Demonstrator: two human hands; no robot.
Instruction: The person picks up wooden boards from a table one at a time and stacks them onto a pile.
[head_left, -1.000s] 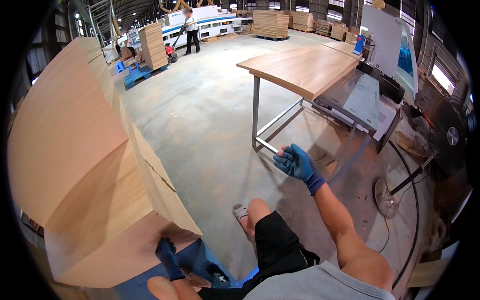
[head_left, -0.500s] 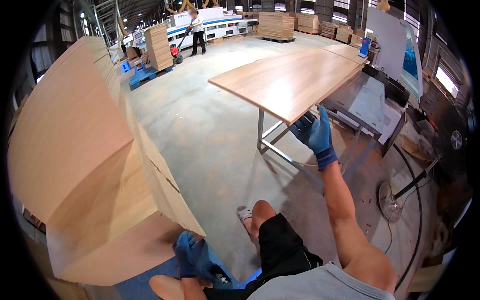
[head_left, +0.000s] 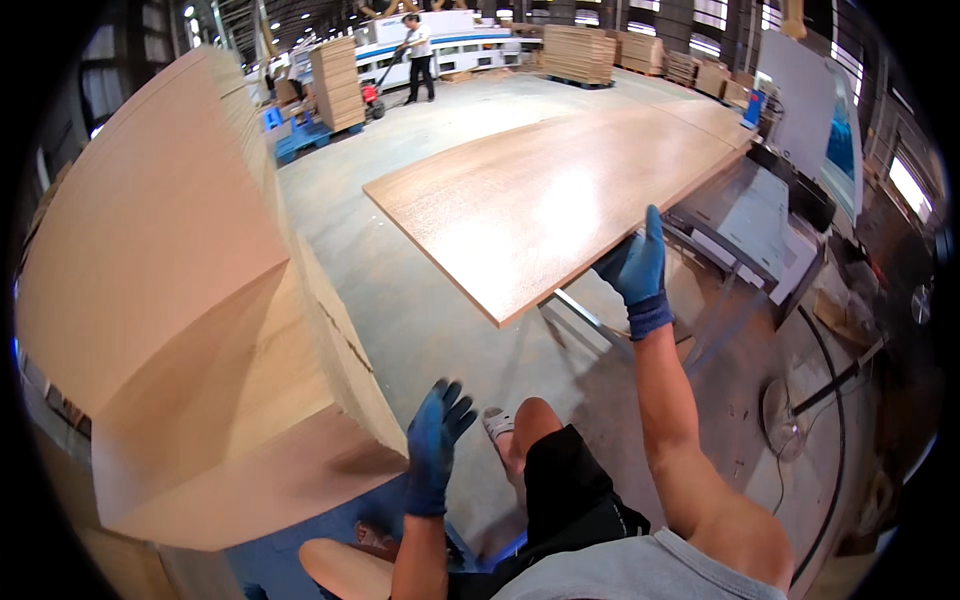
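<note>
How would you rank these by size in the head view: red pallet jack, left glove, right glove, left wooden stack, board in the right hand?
Largest to smallest:
1. The wooden stack
2. The board
3. The left glove and right glove: too alike to rank
4. The red pallet jack

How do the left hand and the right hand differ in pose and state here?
The right hand holds the edge of the wood-grain panel; the left hand holds nothing. The left hand is spread open in plain view; the right hand is partly hidden under the panel, thumb up. The right hand reaches farther forward; the left hand is nearer the board stack. Both wear blue gloves.
</note>
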